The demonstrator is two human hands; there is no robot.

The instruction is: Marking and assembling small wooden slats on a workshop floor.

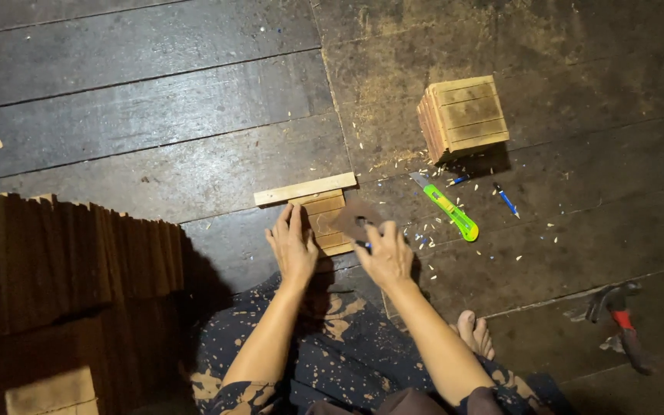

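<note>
My left hand (293, 244) lies flat, fingers together, pressing on a row of small wooden slats (327, 219) on the dark plank floor. A pale wooden strip (304, 189) lies across the slats' far end. My right hand (385, 253) pinches a brown piece of cardboard-like sheet (353, 217) over the slats, together with what looks like a blue pen, mostly hidden.
A small slatted wooden box (463, 116) stands to the far right. A green utility knife (449, 206) and a blue pen (506, 199) lie near it among wood chips. A red-handled hammer (621, 319) lies at right. A stack of wooden slats (63, 253) stands left. My bare foot (473, 333) shows.
</note>
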